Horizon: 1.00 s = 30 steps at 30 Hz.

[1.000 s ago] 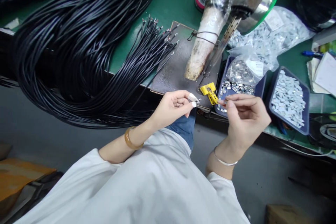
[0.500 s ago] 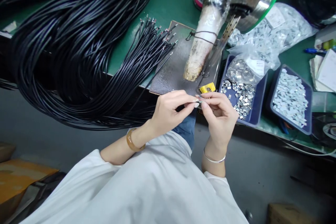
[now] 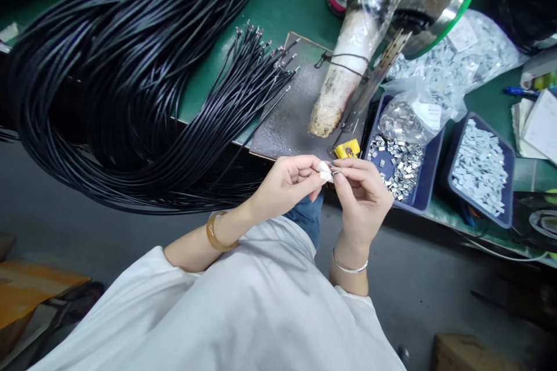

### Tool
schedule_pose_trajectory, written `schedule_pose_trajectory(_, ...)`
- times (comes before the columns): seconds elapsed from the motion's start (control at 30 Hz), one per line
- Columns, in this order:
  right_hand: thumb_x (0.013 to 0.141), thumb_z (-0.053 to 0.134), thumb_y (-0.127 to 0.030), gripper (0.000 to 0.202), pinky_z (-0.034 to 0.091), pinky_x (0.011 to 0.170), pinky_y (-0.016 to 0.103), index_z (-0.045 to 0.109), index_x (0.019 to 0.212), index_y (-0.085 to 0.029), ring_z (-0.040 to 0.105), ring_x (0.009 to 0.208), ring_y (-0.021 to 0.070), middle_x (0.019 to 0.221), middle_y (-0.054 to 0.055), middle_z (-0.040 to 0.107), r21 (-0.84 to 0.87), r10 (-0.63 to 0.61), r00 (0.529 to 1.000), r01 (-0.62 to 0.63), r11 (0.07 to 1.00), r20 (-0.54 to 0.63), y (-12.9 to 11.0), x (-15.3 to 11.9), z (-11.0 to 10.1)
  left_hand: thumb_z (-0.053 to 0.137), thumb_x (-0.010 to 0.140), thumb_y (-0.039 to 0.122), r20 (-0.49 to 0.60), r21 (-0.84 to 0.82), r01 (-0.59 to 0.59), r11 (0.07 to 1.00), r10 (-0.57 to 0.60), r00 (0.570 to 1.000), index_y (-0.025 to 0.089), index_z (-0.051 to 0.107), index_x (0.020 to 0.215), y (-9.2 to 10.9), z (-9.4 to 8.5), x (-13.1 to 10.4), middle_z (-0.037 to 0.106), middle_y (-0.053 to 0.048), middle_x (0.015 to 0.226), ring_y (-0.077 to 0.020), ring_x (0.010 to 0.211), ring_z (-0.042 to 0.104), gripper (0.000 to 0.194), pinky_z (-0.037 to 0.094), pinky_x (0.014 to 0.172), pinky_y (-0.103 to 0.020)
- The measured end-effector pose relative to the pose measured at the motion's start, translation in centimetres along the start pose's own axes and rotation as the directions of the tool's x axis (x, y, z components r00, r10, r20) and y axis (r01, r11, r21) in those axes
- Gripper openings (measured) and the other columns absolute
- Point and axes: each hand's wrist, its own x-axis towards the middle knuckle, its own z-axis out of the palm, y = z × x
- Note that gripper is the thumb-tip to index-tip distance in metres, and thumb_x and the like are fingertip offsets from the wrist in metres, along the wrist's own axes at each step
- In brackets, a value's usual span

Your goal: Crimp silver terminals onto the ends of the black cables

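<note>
My left hand [image 3: 289, 184] is closed in a pinch, with white coverings on the tips of its thumb and forefinger. My right hand [image 3: 363, 190] pinches a small metal piece [image 3: 335, 173] between thumb and fingers; its exact kind is too small to make out. The fingertips of both hands meet over the bench's front edge. Whatever lies between the left fingertips is hidden. Just beyond them is a yellow block [image 3: 347, 149]. A bundle of black cables [image 3: 243, 93] with stripped ends lies to the left, partly on a dark board [image 3: 287, 122].
A wrapped white tube [image 3: 342, 69] slants down over the board. At right stand a blue tray [image 3: 429, 182] of small metal shells and another blue tray [image 3: 508, 185] of pale pieces. Behind them are a plastic bag [image 3: 487, 52] of parts and a green-rimmed spool [image 3: 465, 3].
My left fingers have shifted their pinch, and their white-covered tips show more. The metal piece stays at the right fingertips. The view has moved slightly.
</note>
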Motion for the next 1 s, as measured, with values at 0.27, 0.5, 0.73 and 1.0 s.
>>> schedule_pose_trajectory(0.27,0.085,0.071,-0.015,0.012,0.062,0.074,0.028,0.075,0.088,-0.026,0.072,0.089,0.0140,0.097,0.001,0.073,0.087,-0.007,0.999,0.004,0.996,0.036,0.2,0.1,-0.2,0.082,0.078,0.036,0.011,-0.029,0.053,0.998,-0.053,0.999,0.013,0.063,0.074,-0.3,-0.1,0.0,0.057,0.003,0.055,-0.0059,0.050,0.050,0.030,0.041,0.052,-0.018)
schedule_pose_trajectory(0.5,0.087,0.072,-0.025,0.003,0.065,0.082,0.035,0.073,0.084,-0.024,0.073,0.087,0.0158,0.098,0.002,0.072,0.280,0.071,0.983,-0.117,0.953,0.167,1.0,0.5,-0.5,0.082,0.075,0.019,0.016,-0.001,-0.039,0.999,0.039,0.999,0.011,0.075,0.077,-0.1,-0.5,0.1,0.073,-0.004,0.077,-0.0095,0.070,0.065,0.011,0.053,0.069,-0.019)
schedule_pose_trajectory(0.73,0.093,0.061,-0.013,0.019,0.063,0.077,0.038,0.074,0.103,-0.024,0.072,0.091,0.0185,0.095,0.003,0.076,-0.120,-0.320,0.928,0.302,0.946,-0.189,-0.2,-0.4,0.1,0.082,0.070,0.012,-0.089,0.008,-0.042,0.999,0.043,0.995,0.011,0.074,0.077,0.0,-0.6,0.5,0.070,0.000,0.069,-0.0051,0.061,0.059,0.011,0.049,0.061,-0.014)
schedule_pose_trajectory(1.0,0.087,0.069,-0.010,0.012,0.061,0.074,0.034,0.070,0.087,-0.022,0.072,0.082,0.0153,0.089,0.000,0.075,-0.104,-0.212,0.967,0.199,0.975,-0.143,-0.1,-0.6,-0.4,0.074,0.076,0.014,-0.124,0.077,-0.097,0.992,0.106,0.987,0.012,0.076,0.077,-0.2,-0.5,0.6,0.075,-0.003,0.072,-0.0096,0.067,0.067,0.003,0.054,0.067,-0.018)
